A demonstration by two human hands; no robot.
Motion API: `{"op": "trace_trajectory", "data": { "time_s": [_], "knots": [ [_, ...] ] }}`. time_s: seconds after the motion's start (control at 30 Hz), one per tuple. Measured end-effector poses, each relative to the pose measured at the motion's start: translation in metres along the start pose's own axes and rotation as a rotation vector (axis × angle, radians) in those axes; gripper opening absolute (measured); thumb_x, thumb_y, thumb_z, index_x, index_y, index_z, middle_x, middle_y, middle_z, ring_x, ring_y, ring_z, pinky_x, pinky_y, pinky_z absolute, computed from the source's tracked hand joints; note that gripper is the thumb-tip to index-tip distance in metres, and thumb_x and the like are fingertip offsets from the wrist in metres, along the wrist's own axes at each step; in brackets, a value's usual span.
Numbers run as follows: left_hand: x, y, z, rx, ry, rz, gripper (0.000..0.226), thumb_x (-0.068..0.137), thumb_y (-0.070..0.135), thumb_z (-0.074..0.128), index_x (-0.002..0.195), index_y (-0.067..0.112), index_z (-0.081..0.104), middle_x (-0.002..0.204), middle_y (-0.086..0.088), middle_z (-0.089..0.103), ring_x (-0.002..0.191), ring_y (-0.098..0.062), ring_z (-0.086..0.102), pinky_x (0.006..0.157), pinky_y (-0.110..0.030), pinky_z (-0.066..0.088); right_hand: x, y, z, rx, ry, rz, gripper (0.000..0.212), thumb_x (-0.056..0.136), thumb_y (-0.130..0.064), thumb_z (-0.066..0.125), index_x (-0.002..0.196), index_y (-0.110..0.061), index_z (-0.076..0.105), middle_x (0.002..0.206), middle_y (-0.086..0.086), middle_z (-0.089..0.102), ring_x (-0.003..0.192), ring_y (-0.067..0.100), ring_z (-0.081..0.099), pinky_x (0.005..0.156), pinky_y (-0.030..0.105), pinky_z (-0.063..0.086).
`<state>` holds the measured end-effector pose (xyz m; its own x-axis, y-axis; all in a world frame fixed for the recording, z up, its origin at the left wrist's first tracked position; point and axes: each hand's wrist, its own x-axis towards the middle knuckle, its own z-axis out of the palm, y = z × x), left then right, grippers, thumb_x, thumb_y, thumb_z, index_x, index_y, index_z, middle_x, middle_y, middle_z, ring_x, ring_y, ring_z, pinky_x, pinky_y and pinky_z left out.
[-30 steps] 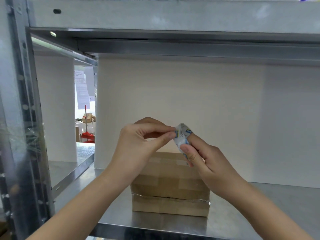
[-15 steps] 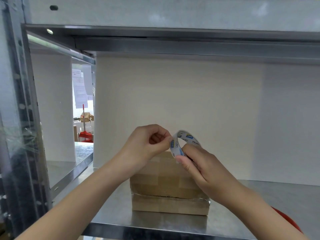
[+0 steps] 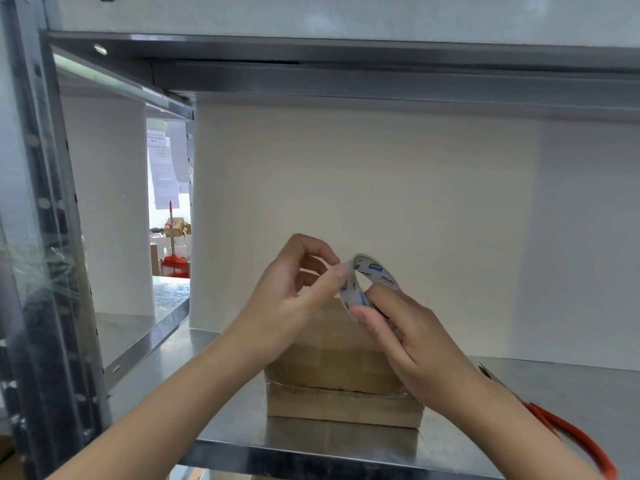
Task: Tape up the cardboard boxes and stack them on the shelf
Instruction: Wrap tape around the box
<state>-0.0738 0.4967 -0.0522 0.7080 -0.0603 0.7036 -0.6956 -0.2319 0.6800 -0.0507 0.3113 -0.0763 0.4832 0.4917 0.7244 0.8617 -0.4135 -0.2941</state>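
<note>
A right hand (image 3: 415, 341) is gripping a thin tape roll (image 3: 372, 271), fingers curled round its ring, while the left hand (image 3: 294, 292) is pinching the roll's left edge. The cardboard box (image 3: 343, 400) is sitting on the metal shelf (image 3: 225, 420) just below both hands, red-handled scissors (image 3: 571, 434) lying to its right.

I'm in a storeroom or packing room. A bare steel shelf (image 3: 221, 420) on a perforated upright (image 3: 45, 237) fills my view, with a taped cardboard box (image 3: 343, 407) near its front edge. Past the left upright, more cartons (image 3: 175, 226) are piled up (printed notices (image 3: 162, 178) hang above them).
</note>
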Motion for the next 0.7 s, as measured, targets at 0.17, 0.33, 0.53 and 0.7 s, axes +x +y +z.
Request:
{"op": "trace_trajectory", "data": {
  "time_s": [0.17, 0.33, 0.53, 0.7],
  "knots": [
    [0.006, -0.002, 0.002, -0.028, 0.065, -0.034, 0.048, 0.071, 0.029, 0.086, 0.111, 0.020, 0.061, 0.101, 0.003, 0.071, 0.091, -0.015, 0.069, 0.078, -0.026, 0.055, 0.003, -0.002, -0.001, 0.010, 0.014, 0.027, 0.028, 0.100, -0.050, 0.035, 0.080, -0.031, 0.040, 0.073, -0.017, 0.045, 0.069, 0.010, 0.045, 0.060, 0.020, 0.033],
    [0.004, 0.003, 0.013, -0.145, 0.213, -0.028, 0.022, 0.067, 0.020, 0.082, 0.088, 0.015, 0.079, 0.091, -0.003, 0.073, 0.085, -0.013, 0.073, 0.078, -0.021, 0.055, 0.005, -0.003, 0.000, -0.030, 0.048, 0.020, 0.028, 0.100, -0.053, 0.033, 0.079, -0.035, 0.035, 0.074, -0.015, 0.043, 0.069, 0.010, 0.043, 0.060, 0.022, 0.032],
    [0.003, 0.008, 0.015, -0.090, 0.272, 0.044, 0.008, 0.077, 0.007, 0.081, 0.078, 0.014, 0.078, 0.082, -0.002, 0.072, 0.082, -0.014, 0.071, 0.075, -0.019, 0.053, 0.006, -0.005, 0.000, 0.006, 0.062, 0.036, 0.033, 0.099, -0.058, 0.033, 0.078, -0.033, 0.038, 0.072, -0.014, 0.044, 0.067, 0.010, 0.044, 0.060, 0.018, 0.031],
    [-0.007, 0.010, 0.023, 0.015, 0.291, 0.122, 0.003, 0.086, 0.011, 0.076, 0.086, 0.014, 0.075, 0.086, 0.002, 0.071, 0.087, -0.020, 0.069, 0.081, -0.032, 0.056, 0.009, -0.011, -0.003, 0.176, 0.084, 0.129, 0.039, 0.098, -0.056, 0.039, 0.085, -0.022, 0.052, 0.068, -0.008, 0.047, 0.063, 0.010, 0.042, 0.057, 0.023, 0.034]
  ]
}}
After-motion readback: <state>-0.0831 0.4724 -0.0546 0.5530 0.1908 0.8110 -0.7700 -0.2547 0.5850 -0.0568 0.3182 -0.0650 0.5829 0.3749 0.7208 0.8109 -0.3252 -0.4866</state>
